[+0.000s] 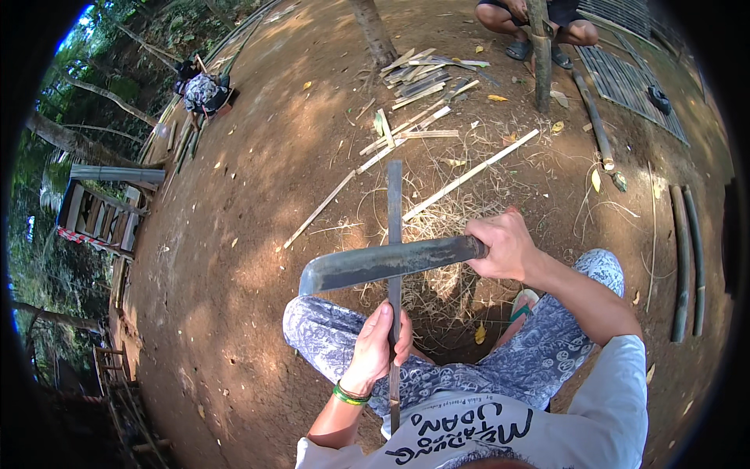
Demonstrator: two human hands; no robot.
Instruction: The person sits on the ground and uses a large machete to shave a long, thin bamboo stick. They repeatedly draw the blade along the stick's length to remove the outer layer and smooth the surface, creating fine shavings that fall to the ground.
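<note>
My right hand (502, 244) is closed round the handle end of a machete (375, 264), a broad dark blade with a curved tip pointing left. Upright in front of my body runs a narrow dark bamboo strip (395, 195). My left hand (380, 338) grips this strip below the blade, thumb on one side and fingers on the other. The machete crosses the strip just above my left hand; whether its edge bites into it I cannot tell. Thin pale shavings (445, 215) lie on the ground beyond the blade, between my knees and further out.
Split bamboo pieces (422, 76) are heaped by a tree trunk (373, 35). A pale strip (473, 174) lies ahead. One person (539, 19) squats behind a post (541, 62); another person (207, 92) is at far left. Dark poles (681, 262) and a slatted bamboo panel (633, 94) lie right.
</note>
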